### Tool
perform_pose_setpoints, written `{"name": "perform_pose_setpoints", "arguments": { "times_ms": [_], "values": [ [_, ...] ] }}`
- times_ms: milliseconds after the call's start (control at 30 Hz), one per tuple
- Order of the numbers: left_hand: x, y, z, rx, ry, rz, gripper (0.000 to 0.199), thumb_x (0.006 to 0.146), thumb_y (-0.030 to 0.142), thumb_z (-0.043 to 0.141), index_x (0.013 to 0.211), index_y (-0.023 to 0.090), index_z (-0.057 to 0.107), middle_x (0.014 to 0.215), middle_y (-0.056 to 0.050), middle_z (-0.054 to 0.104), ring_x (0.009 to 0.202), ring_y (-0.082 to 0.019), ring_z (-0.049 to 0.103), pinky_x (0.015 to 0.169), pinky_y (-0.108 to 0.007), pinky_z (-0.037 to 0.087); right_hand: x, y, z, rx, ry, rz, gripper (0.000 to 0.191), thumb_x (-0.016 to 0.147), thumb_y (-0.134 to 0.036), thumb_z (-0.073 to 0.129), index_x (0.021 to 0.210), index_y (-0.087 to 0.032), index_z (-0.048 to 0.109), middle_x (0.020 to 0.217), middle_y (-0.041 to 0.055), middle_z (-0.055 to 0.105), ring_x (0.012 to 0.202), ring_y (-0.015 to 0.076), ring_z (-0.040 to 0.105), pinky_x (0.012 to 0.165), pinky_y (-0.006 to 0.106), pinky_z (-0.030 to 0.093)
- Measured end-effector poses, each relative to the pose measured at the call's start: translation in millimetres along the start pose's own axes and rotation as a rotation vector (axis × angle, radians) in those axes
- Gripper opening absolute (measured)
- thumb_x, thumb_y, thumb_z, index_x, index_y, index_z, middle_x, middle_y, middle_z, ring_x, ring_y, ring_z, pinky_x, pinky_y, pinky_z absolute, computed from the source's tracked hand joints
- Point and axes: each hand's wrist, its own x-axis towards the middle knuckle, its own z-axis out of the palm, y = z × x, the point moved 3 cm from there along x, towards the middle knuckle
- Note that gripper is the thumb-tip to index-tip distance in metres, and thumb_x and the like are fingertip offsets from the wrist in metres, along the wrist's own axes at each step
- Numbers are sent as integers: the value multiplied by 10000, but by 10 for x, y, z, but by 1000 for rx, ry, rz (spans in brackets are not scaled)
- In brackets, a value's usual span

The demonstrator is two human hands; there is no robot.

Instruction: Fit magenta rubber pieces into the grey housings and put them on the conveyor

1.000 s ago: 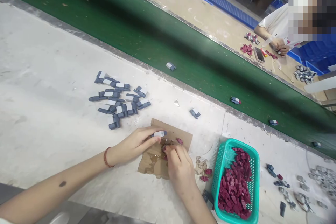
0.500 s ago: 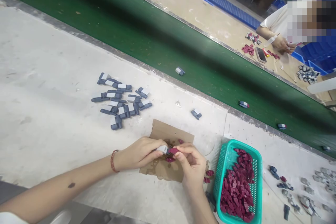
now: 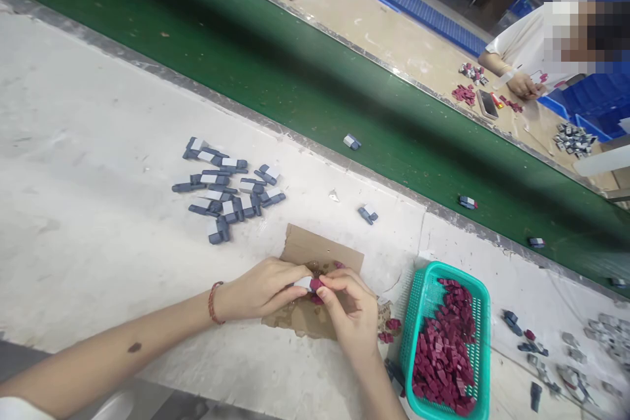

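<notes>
My left hand (image 3: 268, 287) pinches a grey and white piece (image 3: 303, 283) above a stained cardboard sheet (image 3: 322, 246). A small maroon piece (image 3: 315, 284) touches its right end, and the fingertips of my right hand (image 3: 352, 308) are closed on it. More maroon bits lie on the cardboard, partly hidden by the hands. To the right is a green basket (image 3: 485, 341) holding many maroon pieces (image 3: 443, 361). Several grey-blue pieces with pale tops (image 3: 229, 210) lie in a group at the upper left of the hands.
A green conveyor belt (image 3: 275, 85) crosses diagonally beyond the table, carrying several small parts. One grey-blue piece (image 3: 367, 213) lies near the table edge. Loose grey parts (image 3: 571, 367) are scattered right of the basket. Across the belt, a person's hands (image 3: 525, 86) are over another table.
My right hand has moved slightly left, and the maroon piece now sits against the grey and white piece with no dark gap showing. Parts on the belt have shifted to the right.
</notes>
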Motion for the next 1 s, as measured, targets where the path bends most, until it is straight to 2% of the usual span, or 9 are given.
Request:
{"name": "perform_pose_setpoints", "arguments": {
  "times_ms": [233,367,433,500,633,733,800,900,1000],
  "values": [
    [-6,73,1,44,-30,-11,370,990,421,346,805,208,585,701,-47,660,596,-192,586,560,-264,387,-48,-90,-61,-100,-122,-23,147,909,-236,585,819,-200,696,780,33,709,722,160,667,659,253,537],
    [65,149,-80,14,-57,-51,273,942,399,480,808,231,649,722,-44,679,626,-207,599,578,-268,413,-144,-163,-71,-183,-84,-50,167,937,-237,541,914,-190,700,836,49,711,782,167,672,729,270,540],
    [172,161,-179,15,-61,-67,214,905,401,543,882,250,692,810,-53,718,710,-230,632,633,-276,441,-213,-219,-193,-276,-51,-77,196,950,-222,508,1032,-201,685,908,61,709,848,173,669,760,277,538],
    [338,129,-337,54,-13,-94,253,901,432,528,980,266,701,919,-54,737,812,-254,647,719,-294,462,-309,-242,-454,-394,28,-66,231,951,-193,484,1088,-223,668,955,63,697,884,178,660,763,279,533],
    [835,-73,-769,326,226,-185,417,939,480,389,1128,203,636,1121,-104,686,1045,-319,580,908,-390,432,-563,-81,-1239,-823,347,77,230,914,-184,474,1011,-228,678,965,88,665,913,250,621,779,371,509],
    [1295,-286,-969,526,264,-214,438,953,405,360,1222,124,562,1200,-148,621,1106,-317,531,962,-421,409,-697,151,-1607,-1059,341,146,235,905,-203,452,933,-225,684,908,88,652,826,261,612,700,386,501],
    [1578,-435,-1006,607,269,-256,429,955,346,361,1247,88,540,1181,-167,611,1098,-326,528,953,-433,416,-736,271,-1689,-1135,310,148,238,912,-206,442,897,-235,677,880,72,641,786,248,610,647,366,492],
    [1890,-596,-959,659,320,-282,390,930,259,382,1216,70,567,1159,-194,603,1109,-353,515,953,-459,410,-741,362,-1671,-1199,280,92,254,934,-228,433,840,-235,668,840,65,626,753,239,598,604,348,477],
    [2063,-620,-848,696,364,-164,373,911,261,419,1208,105,583,1205,-186,582,1175,-348,469,1002,-470,371,-727,400,-1651,-1201,282,47,303,956,-240,403,819,-220,672,824,82,628,736,244,591,609,359,478]
  ]
}}
